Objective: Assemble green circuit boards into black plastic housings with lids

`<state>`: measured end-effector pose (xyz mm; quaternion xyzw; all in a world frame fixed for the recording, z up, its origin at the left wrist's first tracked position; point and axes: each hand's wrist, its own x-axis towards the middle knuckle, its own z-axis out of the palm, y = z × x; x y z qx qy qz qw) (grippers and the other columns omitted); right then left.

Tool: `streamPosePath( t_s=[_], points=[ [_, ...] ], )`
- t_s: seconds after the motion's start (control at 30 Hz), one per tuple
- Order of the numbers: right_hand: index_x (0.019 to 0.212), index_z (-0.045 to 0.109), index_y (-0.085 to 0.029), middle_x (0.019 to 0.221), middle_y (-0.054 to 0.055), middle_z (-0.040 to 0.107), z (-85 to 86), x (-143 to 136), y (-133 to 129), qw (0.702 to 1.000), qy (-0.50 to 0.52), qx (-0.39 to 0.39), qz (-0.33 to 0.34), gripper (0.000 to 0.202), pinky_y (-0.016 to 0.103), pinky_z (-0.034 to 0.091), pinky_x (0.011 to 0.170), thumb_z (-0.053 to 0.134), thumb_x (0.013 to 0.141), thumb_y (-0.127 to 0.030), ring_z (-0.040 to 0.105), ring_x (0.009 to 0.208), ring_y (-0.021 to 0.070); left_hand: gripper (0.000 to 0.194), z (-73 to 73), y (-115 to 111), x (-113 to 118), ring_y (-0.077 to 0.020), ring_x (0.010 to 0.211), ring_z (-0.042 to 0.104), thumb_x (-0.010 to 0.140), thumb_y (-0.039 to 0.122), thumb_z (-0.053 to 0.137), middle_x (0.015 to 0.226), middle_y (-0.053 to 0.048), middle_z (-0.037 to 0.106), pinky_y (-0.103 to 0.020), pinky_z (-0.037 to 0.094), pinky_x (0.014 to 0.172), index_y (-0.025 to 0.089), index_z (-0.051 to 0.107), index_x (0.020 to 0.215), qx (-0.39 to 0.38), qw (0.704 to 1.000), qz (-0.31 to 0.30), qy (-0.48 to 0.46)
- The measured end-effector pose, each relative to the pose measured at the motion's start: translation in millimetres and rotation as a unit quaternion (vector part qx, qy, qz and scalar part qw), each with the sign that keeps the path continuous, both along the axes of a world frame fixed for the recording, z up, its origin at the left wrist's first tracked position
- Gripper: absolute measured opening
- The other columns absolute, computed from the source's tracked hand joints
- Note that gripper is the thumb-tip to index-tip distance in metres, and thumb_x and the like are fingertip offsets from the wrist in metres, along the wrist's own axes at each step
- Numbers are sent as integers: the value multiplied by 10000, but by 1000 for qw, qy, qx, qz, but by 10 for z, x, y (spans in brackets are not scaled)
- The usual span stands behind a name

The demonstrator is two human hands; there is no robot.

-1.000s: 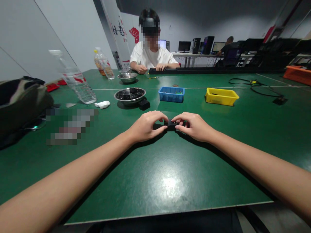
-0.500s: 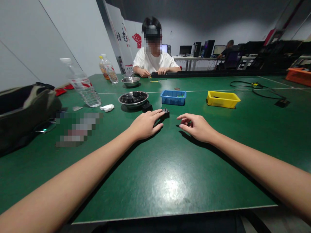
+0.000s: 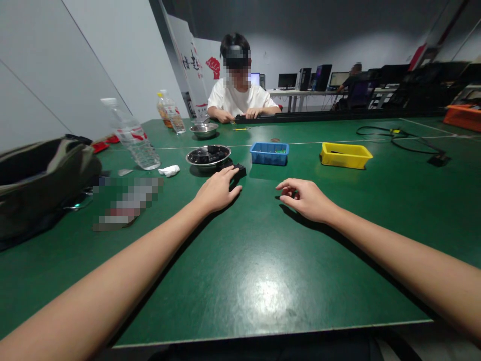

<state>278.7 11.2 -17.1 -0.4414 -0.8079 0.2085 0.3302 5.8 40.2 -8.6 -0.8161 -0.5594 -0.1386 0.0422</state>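
My left hand (image 3: 218,190) lies palm down with its fingers spread, the fingertips at a small black block (image 3: 241,171) beside the metal bowl (image 3: 209,156) of black parts. Part of the block is hidden under the fingers. To the right, my right hand (image 3: 305,198) rests on the green table (image 3: 255,250), fingers loosely curled and apart, with nothing between them. Beyond the hands stand a blue bin (image 3: 269,154) with small green pieces in it and a yellow bin (image 3: 345,156).
Clear bottles (image 3: 137,145), a white crumpled tissue (image 3: 169,171) and a dark bag (image 3: 45,185) are on the left. A second metal bowl (image 3: 204,131) stands farther back. Across the table, a person (image 3: 240,98) sits behind long black bars (image 3: 315,116). A black cable (image 3: 413,143) lies at right.
My left hand has moved left, and the black block has shifted left with it toward the metal bowl. The right hand has barely moved. The view has tilted slightly.
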Motion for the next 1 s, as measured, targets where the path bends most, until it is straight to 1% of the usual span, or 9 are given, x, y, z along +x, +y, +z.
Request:
streamPosePath(
  t_s=[0.1, 0.23, 0.3, 0.4, 0.5, 0.67, 0.83, 0.9, 1.0],
  points=[
    [1057, 732, -163, 852, 40, 724, -7, 7, 6, 1000, 3, 4, 2, 231, 282, 476, 691, 679, 836, -207, 622, 722, 150, 601, -5, 25, -30, -318, 1302, 588, 923, 407, 570, 1497, -170, 497, -455, 465, 1130, 153, 508, 1464, 17, 998, 8, -55],
    [1046, 734, -178, 849, 34, 729, -13, 22, 17, 1000, 5, 8, 5, 220, 285, 483, 696, 673, 838, -215, 631, 717, 148, 502, 51, 124, -175, -294, 1085, 675, 923, 372, 563, 1183, -153, 657, -452, 532, 1001, 147, 579, 1371, 71, 981, 100, -151],
    [1050, 734, -176, 857, 37, 733, -13, 26, 18, 1000, 4, 7, 4, 223, 285, 484, 695, 670, 840, -214, 634, 723, 150, 475, 74, 191, -305, -294, 1018, 694, 922, 349, 552, 1044, -122, 716, -446, 535, 966, 159, 583, 1356, 57, 972, 153, -171],
    [1051, 735, -171, 868, 42, 736, -9, 28, 14, 1000, -2, 6, 2, 224, 283, 482, 688, 668, 842, -214, 632, 725, 151, 423, 77, 273, -494, -306, 1052, 700, 910, 327, 564, 1069, -123, 744, -431, 522, 971, 183, 602, 1306, 18, 965, 208, -159],
    [1043, 740, -162, 872, 49, 735, -7, 29, 12, 1000, -6, 8, 2, 220, 283, 480, 684, 665, 844, -218, 635, 734, 156, 382, 59, 310, -587, -308, 1079, 697, 892, 352, 614, 1139, -135, 738, -417, 522, 966, 185, 605, 1236, 1, 966, 212, -146],
    [985, 756, -170, 844, 43, 726, -6, 34, 22, 1000, -19, 21, 6, 181, 283, 471, 669, 663, 837, -220, 619, 703, 153, 264, 41, 326, -594, -319, 1093, 688, 887, 361, 640, 1135, -143, 735, -412, 519, 944, 191, 611, 1087, 16, 951, 262, -163],
    [968, 757, -164, 832, 45, 726, 2, 35, 14, 999, -21, 28, 3, 173, 281, 469, 658, 660, 833, -212, 620, 699, 155, 208, 51, 323, -619, -315, 1095, 673, 919, 337, 596, 1153, -156, 719, -420, 502, 943, 192, 597, 1068, 50, 935, 288, -201],
    [976, 753, -165, 832, 42, 733, 3, 35, 8, 1000, -13, 27, 0, 179, 281, 473, 655, 660, 831, -211, 623, 689, 154, 198, 65, 314, -617, -312, 1065, 677, 929, 323, 579, 1119, -157, 720, -419, 501, 927, 186, 591, 1071, 73, 932, 281, -215],
    [975, 747, -166, 813, 38, 736, 3, 38, 5, 1000, 3, 30, -8, 179, 285, 485, 650, 651, 837, -224, 628, 664, 154, 159, 85, 294, -574, -292, 1007, 681, 915, 286, 581, 1048, -132, 722, -401, 502, 905, 188, 585, 1040, 110, 937, 233, -236]
  ],
)
